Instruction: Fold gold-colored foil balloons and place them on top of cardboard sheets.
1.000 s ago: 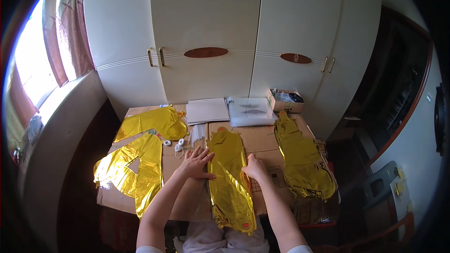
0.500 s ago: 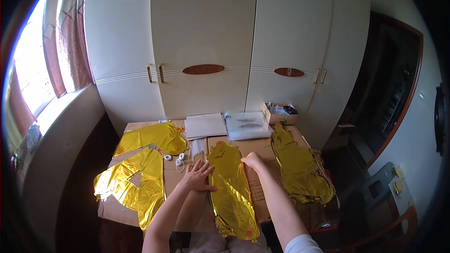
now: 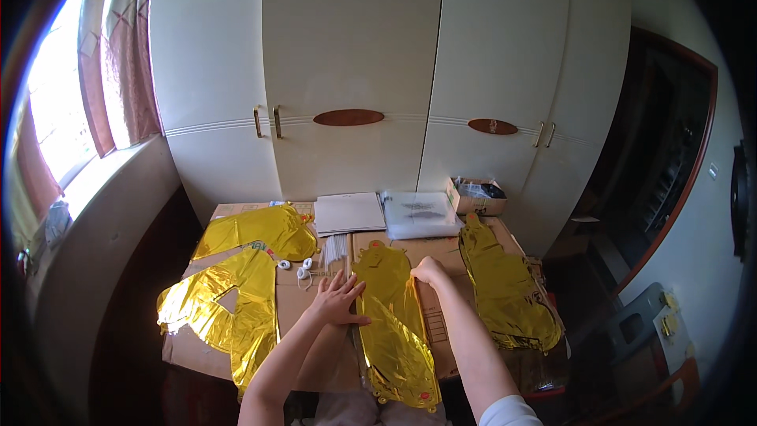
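Observation:
A long gold foil balloon (image 3: 388, 300), flat and uninflated, lies lengthwise in front of me, its near end reaching the cardboard edge. My left hand (image 3: 341, 300) rests on its left edge, palm down with fingers spread. At the balloon's right edge, my right hand (image 3: 428, 270) is closed in a pinch on the foil, which is pulled up into a narrow fold there. The fingertips of that hand are partly hidden. To the left lies a gold foil balloon with a small opening (image 3: 229, 300), and behind it another gold one (image 3: 256, 234). A further gold foil balloon (image 3: 505, 288) lies to the right.
Cardboard (image 3: 303, 355) covers the table. Toward the back are grey-white sheets (image 3: 349, 212), a stack of clear plastic bags (image 3: 420, 217) and an open small box (image 3: 476, 196). White straws (image 3: 334, 249) and white ribbon rolls (image 3: 303, 272) lie left of the middle balloon. A cabinet (image 3: 347, 47) stands behind.
The foil at my right hand has risen into a more visible fold along the middle balloon's right edge. My left hand stays flat. The whole view has shifted slightly.

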Demonstrator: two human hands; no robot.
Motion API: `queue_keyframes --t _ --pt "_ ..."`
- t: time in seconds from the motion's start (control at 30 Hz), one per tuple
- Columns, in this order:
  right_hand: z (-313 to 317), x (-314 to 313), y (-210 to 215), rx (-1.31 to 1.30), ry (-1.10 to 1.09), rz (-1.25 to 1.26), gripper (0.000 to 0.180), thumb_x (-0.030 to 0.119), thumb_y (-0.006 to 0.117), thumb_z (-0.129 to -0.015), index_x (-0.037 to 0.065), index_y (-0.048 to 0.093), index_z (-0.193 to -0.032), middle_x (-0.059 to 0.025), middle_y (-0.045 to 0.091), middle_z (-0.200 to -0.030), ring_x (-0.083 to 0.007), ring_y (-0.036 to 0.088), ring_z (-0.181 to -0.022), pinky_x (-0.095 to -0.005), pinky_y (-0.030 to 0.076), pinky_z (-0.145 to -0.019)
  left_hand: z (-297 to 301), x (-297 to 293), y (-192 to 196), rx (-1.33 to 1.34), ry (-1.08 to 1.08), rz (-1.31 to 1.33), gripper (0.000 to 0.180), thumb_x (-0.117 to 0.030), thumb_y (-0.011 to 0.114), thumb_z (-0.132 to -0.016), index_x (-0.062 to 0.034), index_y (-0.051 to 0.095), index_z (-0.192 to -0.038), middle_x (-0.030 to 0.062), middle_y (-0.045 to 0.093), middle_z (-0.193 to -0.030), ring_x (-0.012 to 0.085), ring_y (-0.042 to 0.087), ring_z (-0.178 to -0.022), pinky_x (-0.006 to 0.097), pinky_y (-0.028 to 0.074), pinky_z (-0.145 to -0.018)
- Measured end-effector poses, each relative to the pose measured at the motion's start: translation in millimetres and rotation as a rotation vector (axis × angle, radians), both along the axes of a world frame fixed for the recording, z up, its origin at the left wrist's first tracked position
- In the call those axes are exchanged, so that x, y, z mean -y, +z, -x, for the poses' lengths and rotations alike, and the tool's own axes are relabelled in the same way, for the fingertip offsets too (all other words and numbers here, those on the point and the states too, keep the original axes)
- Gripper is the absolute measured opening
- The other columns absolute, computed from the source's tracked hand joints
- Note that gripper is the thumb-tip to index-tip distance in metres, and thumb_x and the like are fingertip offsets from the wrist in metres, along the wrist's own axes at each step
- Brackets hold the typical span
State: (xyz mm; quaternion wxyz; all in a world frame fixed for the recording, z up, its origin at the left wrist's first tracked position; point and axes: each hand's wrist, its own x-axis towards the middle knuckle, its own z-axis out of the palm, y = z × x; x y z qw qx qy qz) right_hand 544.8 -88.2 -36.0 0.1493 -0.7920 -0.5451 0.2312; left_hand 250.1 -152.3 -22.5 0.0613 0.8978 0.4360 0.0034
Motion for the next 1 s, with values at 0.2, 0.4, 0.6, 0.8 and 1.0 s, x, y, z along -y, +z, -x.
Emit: queue_keyframes --t 0.2,0.4,0.6,0.8,1.0 --pt "-11.1 9.4 16.3 0.052 0.066 0.080 0.039 0.031 0.067 -0.074 0.000 0.069 -0.096 -0.0192 0.070 -0.098 -0.0314 0.068 -0.092 -0.0403 0.054 -0.078 -14.7 5.6 -1.9 0.012 0.007 -0.023 0.109 -0.086 0.050 -0.067 -0.0185 0.028 -0.149 0.0117 0.023 -0.156 0.0361 0.009 -0.146 0.066 0.011 -0.109" --pt "-14.1 25.3 40.6 0.027 0.086 0.122 0.038 0.032 0.067 -0.076 -0.001 0.068 -0.095 -0.0194 0.069 -0.097 -0.0308 0.068 -0.091 -0.0413 0.053 -0.080 -23.9 7.7 -2.6 0.030 0.004 -0.019 0.107 -0.084 0.052 -0.068 -0.0196 0.028 -0.150 0.0137 0.024 -0.155 0.0391 0.009 -0.145 0.066 0.010 -0.109" --pt "2.3 73.9 15.3 0.252 0.255 -0.407 0.035 0.027 0.061 -0.087 0.002 0.057 -0.112 -0.0172 0.059 -0.117 -0.0298 0.058 -0.108 -0.0407 0.047 -0.092 -23.1 9.5 -4.1 0.027 0.011 -0.053 0.107 -0.086 0.050 -0.067 -0.0188 0.030 -0.149 0.0112 0.025 -0.155 0.0366 0.013 -0.145 0.066 0.012 -0.109" --pt "35.4 182.2 16.6 0.165 0.880 -0.568 0.041 0.030 0.056 -0.092 0.010 0.053 -0.128 -0.0105 0.052 -0.134 -0.0257 0.046 -0.127 -0.0447 0.034 -0.107 -25.2 8.2 -6.4 0.059 -0.007 -0.048 0.107 -0.084 0.052 -0.067 -0.0187 0.030 -0.149 0.0132 0.026 -0.155 0.0378 0.015 -0.144 0.067 0.014 -0.108" --pt "39.6 198.3 0.2 0.218 1.012 -0.501 0.050 0.038 0.056 -0.090 0.013 0.052 -0.133 -0.0095 0.046 -0.141 -0.0259 0.039 -0.134 -0.0463 0.028 -0.111 -25.2 4.7 -8.5 0.063 -0.017 -0.037 0.107 -0.083 0.053 -0.067 -0.0185 0.029 -0.149 0.0135 0.027 -0.154 0.0390 0.016 -0.144 0.067 0.015 -0.107"
